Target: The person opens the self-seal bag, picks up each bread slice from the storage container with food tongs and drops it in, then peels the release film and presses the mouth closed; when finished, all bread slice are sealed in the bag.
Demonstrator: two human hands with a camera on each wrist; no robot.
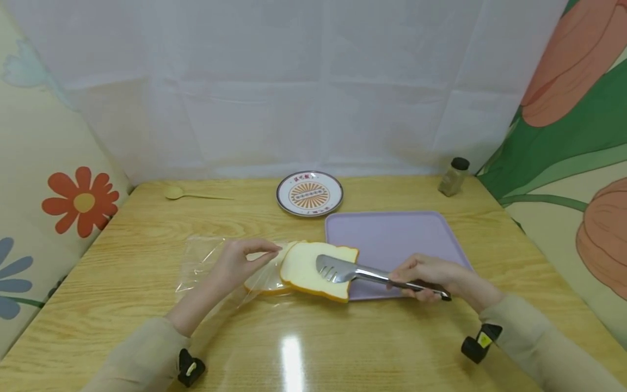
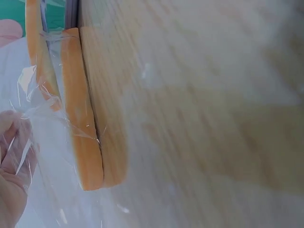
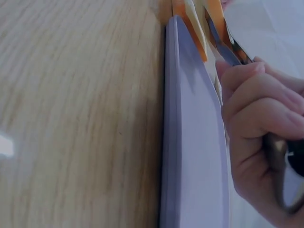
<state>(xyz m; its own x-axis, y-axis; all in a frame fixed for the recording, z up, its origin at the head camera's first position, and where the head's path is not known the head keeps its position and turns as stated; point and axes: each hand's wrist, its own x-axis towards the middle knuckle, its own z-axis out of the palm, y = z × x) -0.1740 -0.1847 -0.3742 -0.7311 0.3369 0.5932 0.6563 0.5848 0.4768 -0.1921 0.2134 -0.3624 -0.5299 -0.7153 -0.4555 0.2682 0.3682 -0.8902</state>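
My left hand [image 1: 238,264] pinches the clear plastic bag [image 1: 197,260] near its opening; in the left wrist view the thin film stretches over the fingers. Tongs [image 1: 369,274] with a slotted metal end are held in my right hand [image 1: 427,276]. Their jaws are on a toast slice [image 1: 301,261] with an orange crust, one jaw lying across its top face. This slice is tilted up and overlaps the bag's mouth and the tray's left edge. Another toast slice [image 1: 266,280] lies lower on the table inside the bag, partly hidden by the upper one.
A purple tray [image 1: 392,234] lies right of the bread, under the right hand. Behind stands a patterned round plate [image 1: 309,209]. A gold spoon [image 1: 174,193] is at the back left, and a spice jar [image 1: 453,178] with a black lid stands at the back right.
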